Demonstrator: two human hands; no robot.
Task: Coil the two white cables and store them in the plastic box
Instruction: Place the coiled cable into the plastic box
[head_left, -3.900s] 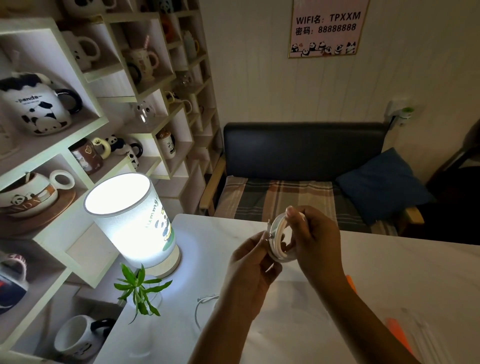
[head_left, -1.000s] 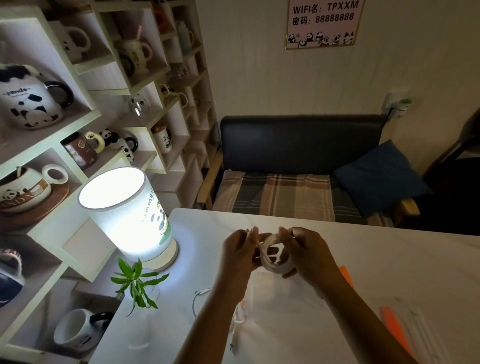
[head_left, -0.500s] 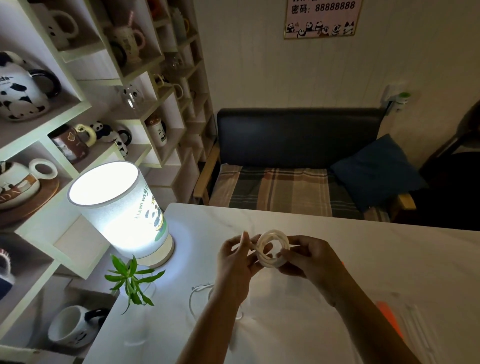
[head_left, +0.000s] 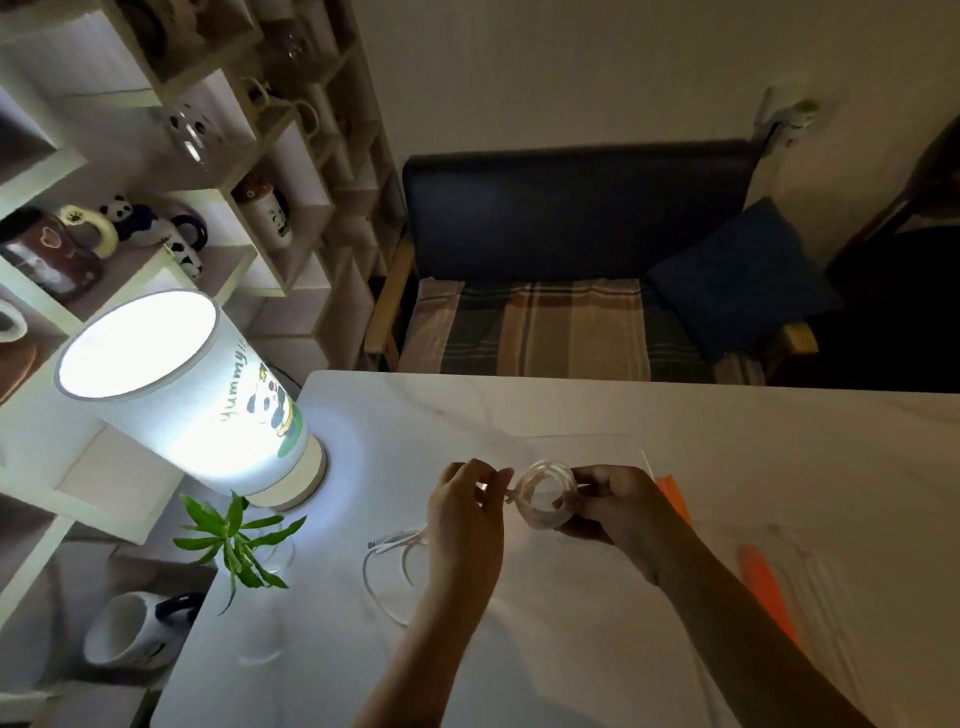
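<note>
A white cable wound into a small coil (head_left: 545, 491) hangs above the white table (head_left: 571, 415). My right hand (head_left: 610, 501) grips the coil's right side. My left hand (head_left: 467, 499) pinches the cable's loose end at the coil's left edge. A second white cable (head_left: 387, 564) lies loose on the table, below and left of my left hand, its plug end pointing left. The clear plastic box (head_left: 810, 582) with orange clasps sits at the right; its outline is hard to make out.
A lit cylindrical lamp (head_left: 208, 410) stands at the table's left corner, with a small green plant (head_left: 234, 538) in front of it. Shelves of panda mugs (head_left: 156, 234) fill the left wall. A dark sofa (head_left: 571, 260) sits beyond the table's far edge.
The camera has tilted down. Both hands have lowered the coil towards the table. The coil now faces the camera, with the left fingers holding its loose end.
</note>
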